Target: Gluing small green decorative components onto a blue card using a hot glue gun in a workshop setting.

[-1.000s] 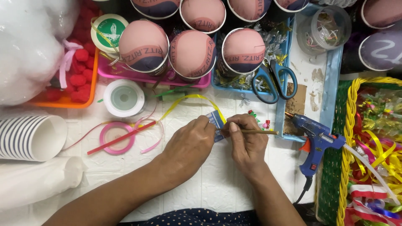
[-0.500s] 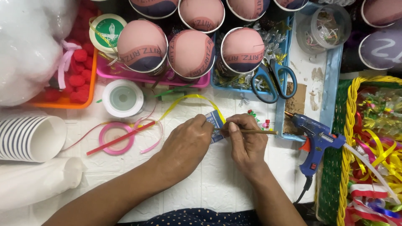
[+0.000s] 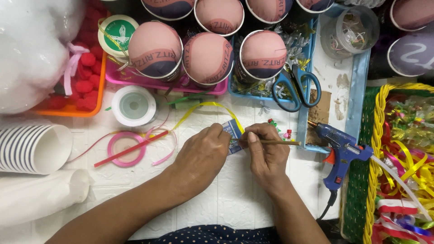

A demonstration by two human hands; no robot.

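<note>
Our left hand (image 3: 201, 156) pinches a small card (image 3: 233, 132); our right hand (image 3: 266, 153) pinches a stick (image 3: 275, 142) against it.

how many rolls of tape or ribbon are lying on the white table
2: a white roll below the pink tray, and a pink roll left of the left hand. Others may be hidden.
</note>
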